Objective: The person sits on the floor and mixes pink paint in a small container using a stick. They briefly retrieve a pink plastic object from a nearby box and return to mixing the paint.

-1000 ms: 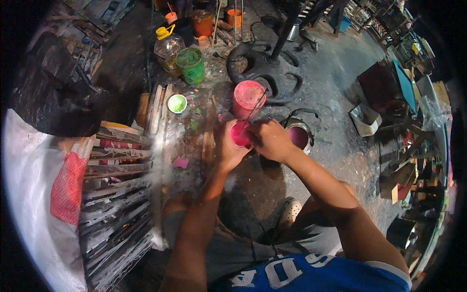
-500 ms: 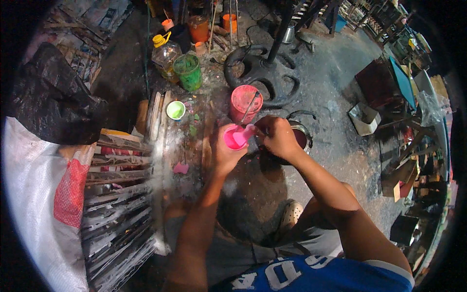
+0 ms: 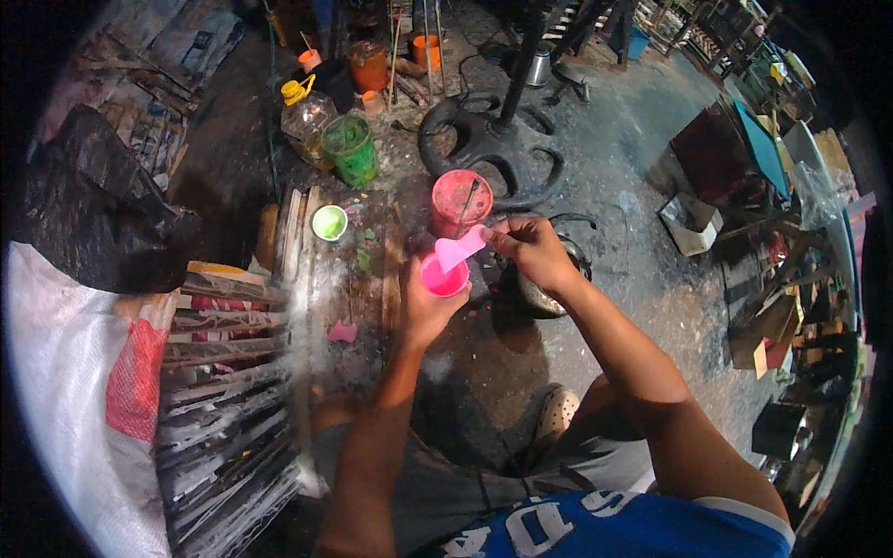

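My left hand [image 3: 424,309] is closed around a small cup [image 3: 445,280] of bright pink, paint-like stuff. Between the thumb and fingers of my right hand [image 3: 532,249] is a flat pink scraper [image 3: 464,245]. Its wide end slants down over the cup's mouth; whether the tip touches the pink stuff I cannot tell. Just beyond the cup stands a red bucket [image 3: 461,197] with a stick-like tool in it. Partly hidden under my right hand and forearm is a round metal pot [image 3: 577,253].
To the left are a small cup of light green stuff [image 3: 329,223] and a pink flat piece [image 3: 342,331]. A green bucket [image 3: 350,152] and a yellow-capped jug [image 3: 307,119] stand farther back. A black spoked stand base [image 3: 493,149] lies ahead; wooden slats [image 3: 228,372] line the left.
My right hand has lifted the scraper, which was lower inside the cup, so more of its wide end shows above the rim. My left hand still grips the cup.
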Demonstrator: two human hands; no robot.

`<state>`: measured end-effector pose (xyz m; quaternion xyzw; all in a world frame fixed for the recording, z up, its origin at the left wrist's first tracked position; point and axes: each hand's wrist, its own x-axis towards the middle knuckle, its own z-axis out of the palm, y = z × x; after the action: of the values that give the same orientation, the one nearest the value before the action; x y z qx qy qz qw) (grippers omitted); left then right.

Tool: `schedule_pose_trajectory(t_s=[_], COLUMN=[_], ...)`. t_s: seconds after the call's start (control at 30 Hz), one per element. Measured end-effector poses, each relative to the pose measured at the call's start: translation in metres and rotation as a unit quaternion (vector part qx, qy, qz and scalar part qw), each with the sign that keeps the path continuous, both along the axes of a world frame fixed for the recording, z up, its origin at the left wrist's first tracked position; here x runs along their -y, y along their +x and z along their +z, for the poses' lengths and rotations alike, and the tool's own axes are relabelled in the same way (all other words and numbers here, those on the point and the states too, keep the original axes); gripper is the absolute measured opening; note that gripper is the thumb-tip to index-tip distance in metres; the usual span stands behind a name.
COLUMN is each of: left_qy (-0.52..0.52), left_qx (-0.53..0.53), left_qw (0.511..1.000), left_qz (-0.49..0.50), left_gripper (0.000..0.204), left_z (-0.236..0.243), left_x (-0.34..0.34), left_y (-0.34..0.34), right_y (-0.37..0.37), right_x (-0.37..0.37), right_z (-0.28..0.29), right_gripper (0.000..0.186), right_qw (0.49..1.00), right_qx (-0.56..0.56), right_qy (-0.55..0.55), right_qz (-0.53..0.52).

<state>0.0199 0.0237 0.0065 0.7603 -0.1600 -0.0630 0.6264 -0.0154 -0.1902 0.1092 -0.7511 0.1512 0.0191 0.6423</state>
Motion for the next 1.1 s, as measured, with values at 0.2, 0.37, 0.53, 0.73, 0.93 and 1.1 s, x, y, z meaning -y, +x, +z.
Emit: schedule_pose_trajectory(t_s=[0.2, 0.37, 0.53, 0.73, 0.93, 1.1], left_qy=[-0.022, -0.079, -0.089, -0.065, -0.068, -0.047], left_qx=[-0.052, -0.037, -0.028, 0.015, 0.03, 0.053], left_qw=[0.998, 0.996, 0.996, 0.998, 0.997, 0.997], left_qz=[-0.017, -0.021, -0.014, -0.008, 0.008, 0.02], left_gripper=[0.07, 0.069, 0.07, 0.072, 0.073, 0.07], left_z=[0.0, 0.004, 0.004, -0.004, -0.007, -0.009], left_x=[0.001, 0.003, 0.003, 0.001, -0.001, -0.004], left_y=[0.002, 0.0, 0.001, 0.006, 0.009, 0.013], right_y=[-0.002, -0.002, 0.001, 0.004, 0.003, 0.003], right_x=[-0.002, -0.003, -0.009, -0.011, -0.013, -0.013], right_z=[0.003, 0.003, 0.008, 0.013, 0.013, 0.012], right_gripper=[0.02, 0.026, 0.019, 0.019, 0.017, 0.016], right_qw=[0.998, 0.994, 0.987, 0.982, 0.975, 0.975], right_qx=[0.057, 0.106, 0.138, 0.16, 0.181, 0.189], right_qy=[0.032, 0.017, 0.08, 0.103, 0.125, 0.118], right_qz=[0.005, 0.012, -0.013, -0.014, -0.015, -0.015])
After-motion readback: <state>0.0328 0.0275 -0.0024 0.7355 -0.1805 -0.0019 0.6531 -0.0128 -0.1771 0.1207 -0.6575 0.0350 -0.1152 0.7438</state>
